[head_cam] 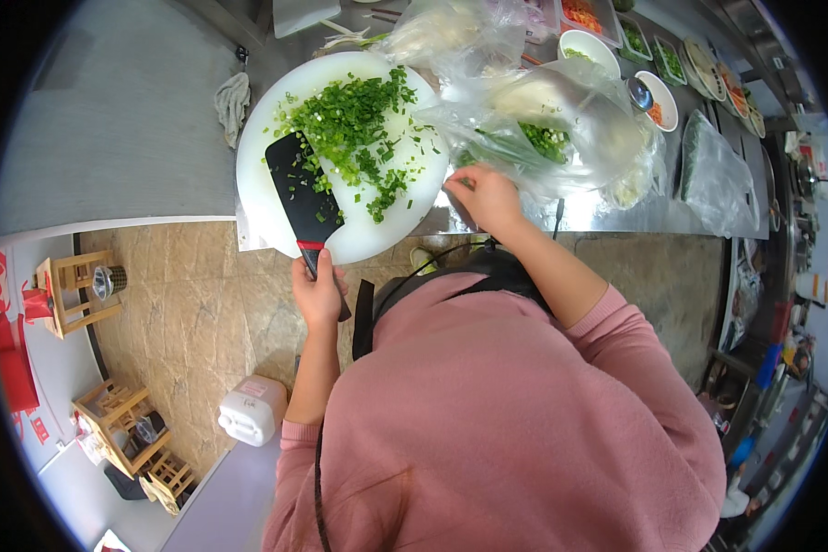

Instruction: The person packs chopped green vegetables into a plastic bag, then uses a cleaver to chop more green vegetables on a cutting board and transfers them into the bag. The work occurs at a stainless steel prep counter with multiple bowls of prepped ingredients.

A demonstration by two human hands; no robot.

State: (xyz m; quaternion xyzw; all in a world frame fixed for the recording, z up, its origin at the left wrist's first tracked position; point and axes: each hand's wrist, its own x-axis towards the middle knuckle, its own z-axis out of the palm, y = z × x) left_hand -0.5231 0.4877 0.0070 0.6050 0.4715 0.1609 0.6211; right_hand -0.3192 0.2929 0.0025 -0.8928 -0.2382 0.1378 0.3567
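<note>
My left hand (319, 290) holds the dark handle of a black-bladed cleaver (303, 190), whose blade lies flat over a round white cutting board (262, 159). Bits of green cling to the blade. Chopped scallions (352, 110) are heaped at the board's far side and scattered towards its right. My right hand (484, 199) is at the board's right edge, thumb and fingertips close together; whether something thin is between them cannot be told. Just beyond it lies a clear plastic bag (579, 131) with chopped greens (546, 141) showing inside or beneath.
A grey cloth (232, 107) lies left of the board. Towards the back right stand a white bowl (588, 52), another bowl with orange shreds (664, 103) and a tub of shredded carrot (586, 14). Another plastic bag (717, 176) lies near the counter's right end.
</note>
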